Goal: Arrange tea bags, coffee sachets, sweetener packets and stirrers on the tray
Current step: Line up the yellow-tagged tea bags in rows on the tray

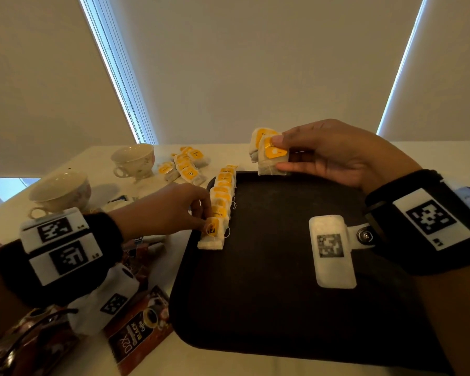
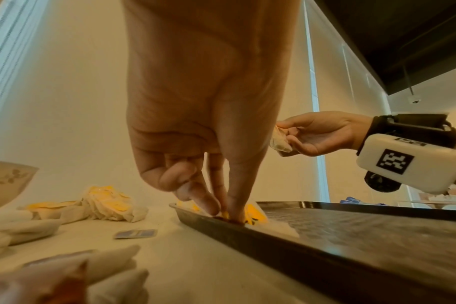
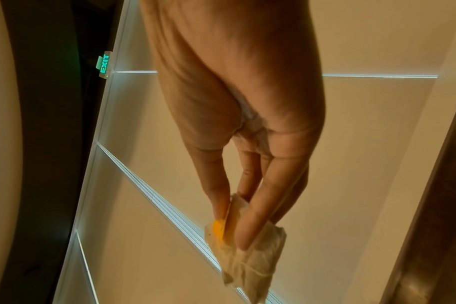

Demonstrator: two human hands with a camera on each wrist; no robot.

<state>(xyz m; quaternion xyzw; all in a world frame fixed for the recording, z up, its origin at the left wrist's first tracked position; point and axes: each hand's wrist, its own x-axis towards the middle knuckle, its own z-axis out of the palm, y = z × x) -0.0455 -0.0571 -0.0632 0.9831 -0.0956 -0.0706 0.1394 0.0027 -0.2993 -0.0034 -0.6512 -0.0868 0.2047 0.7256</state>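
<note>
Head view: a dark tray (image 1: 282, 267) lies on the pale surface (image 1: 228, 156). A row of tea bags (image 1: 223, 189) with yellow tags runs along the tray's left edge, far to near. The left hand (image 1: 171, 210) pinches the nearest tea bag (image 1: 212, 234) of that row, at its tag. The right hand (image 1: 337, 156), above the tray's far edge, pinches held tea bags (image 1: 272, 156). A loose pile of tea bags (image 1: 185, 166) lies on the surface beyond the tray, near two teacups (image 1: 133, 162). Coffee sachets (image 1: 136, 340) lie near left, off the tray.

Left wrist view: left fingertips (image 2: 231, 211) pressed together on a tea bag just inside the tray rim (image 2: 221, 228).

Right wrist view: thumb and fingers (image 3: 250, 226) clamp the tea bags, held off the tray.
</note>
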